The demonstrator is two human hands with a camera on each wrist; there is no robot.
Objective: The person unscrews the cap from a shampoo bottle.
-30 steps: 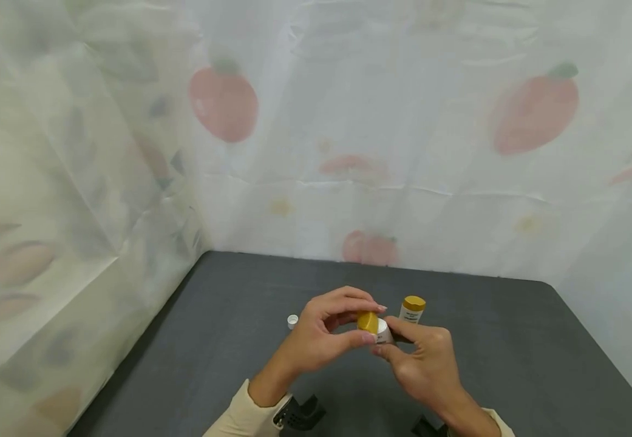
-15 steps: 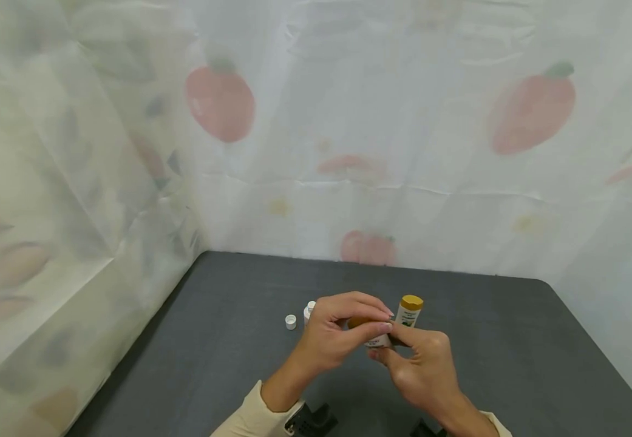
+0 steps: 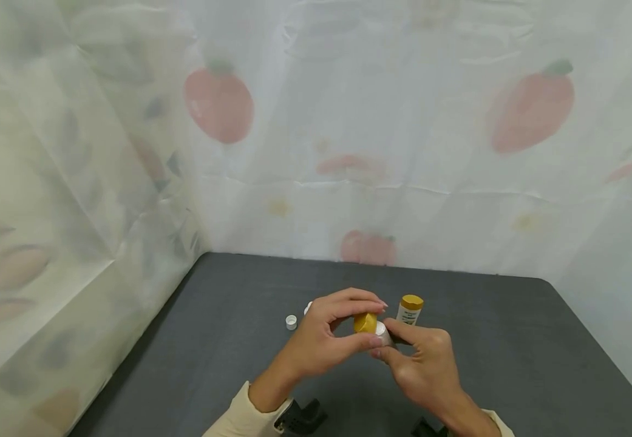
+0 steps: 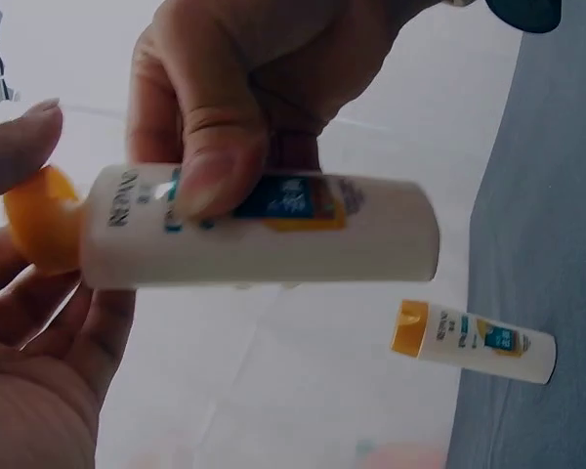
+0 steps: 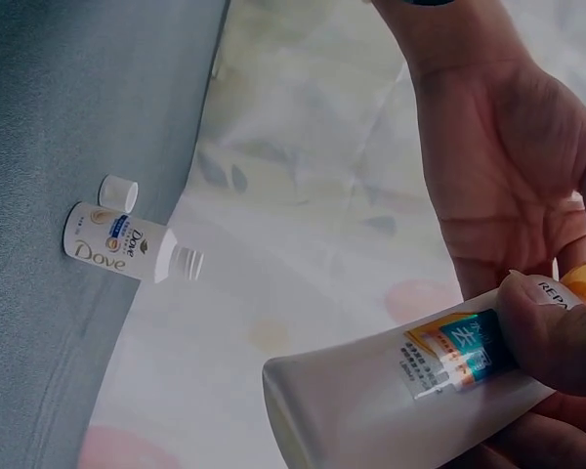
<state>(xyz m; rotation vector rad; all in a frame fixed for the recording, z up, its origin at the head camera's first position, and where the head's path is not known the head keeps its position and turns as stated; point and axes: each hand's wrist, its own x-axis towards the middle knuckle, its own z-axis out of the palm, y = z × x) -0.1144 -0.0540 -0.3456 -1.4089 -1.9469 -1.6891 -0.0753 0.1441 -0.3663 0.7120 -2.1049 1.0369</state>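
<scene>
My right hand (image 3: 425,358) grips a white shampoo bottle (image 4: 273,234) with a blue and yellow label, thumb across its front. At the bottle's top end, my left hand (image 3: 318,334) pinches the yellow cap (image 4: 44,220) between thumb and fingers. The cap sits at the bottle's neck, tilted a little against it in the left wrist view. Both hands hold the bottle above the dark table (image 3: 239,376). A matching bottle with a yellow cap (image 4: 407,327) stands upright on the table just beyond my right hand.
A white Dove bottle (image 5: 117,244) with a bare threaded neck stands behind my left hand, mostly hidden in the head view. Beside it lies a small white screw cap (image 3: 291,322). Pale printed curtains (image 3: 430,121) rise at the table's back and left.
My left hand twisted over the cap half a second ago and has since turned back, showing the yellow cap again. My right hand stays nearly still round the bottle.
</scene>
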